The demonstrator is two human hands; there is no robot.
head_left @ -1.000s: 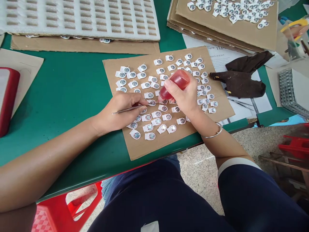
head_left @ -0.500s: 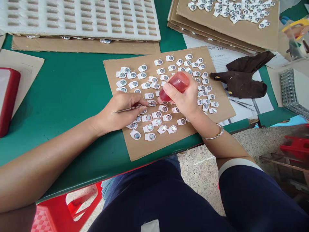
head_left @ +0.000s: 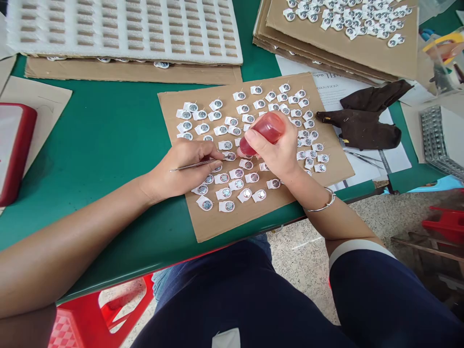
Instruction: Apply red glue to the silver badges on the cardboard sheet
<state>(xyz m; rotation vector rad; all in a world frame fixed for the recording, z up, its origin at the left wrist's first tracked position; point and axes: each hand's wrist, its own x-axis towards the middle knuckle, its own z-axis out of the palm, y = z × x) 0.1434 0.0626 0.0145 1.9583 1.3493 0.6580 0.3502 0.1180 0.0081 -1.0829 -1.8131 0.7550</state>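
My left hand [head_left: 184, 166] is closed on thin metal tweezers [head_left: 192, 165], their tips hidden at the fingertips beside a small round piece [head_left: 229, 156] on a white tab. In my right hand [head_left: 279, 147] is a translucent red squeeze bottle [head_left: 264, 133], tilted with its lower end towards that same piece. The bottle's tip is hidden, so contact with the piece cannot be told. Under both hands lies a cardboard sheet [head_left: 213, 227], carrying many similar silvery round pieces on white tabs [head_left: 226, 206], set out in loose rows.
A white foam tray [head_left: 123, 29] lies on cardboard at the back left. Stacked cardboard sheets [head_left: 398, 58] with more pieces stand at the back right. Dark brown gloves [head_left: 369, 128] and other tweezers [head_left: 362, 155] rest on papers at right. A red-framed object [head_left: 21, 154] sits at far left.
The whole view has shifted slightly, so the table things appear a little further right. Both hands keep their grips and stay at the same piece.
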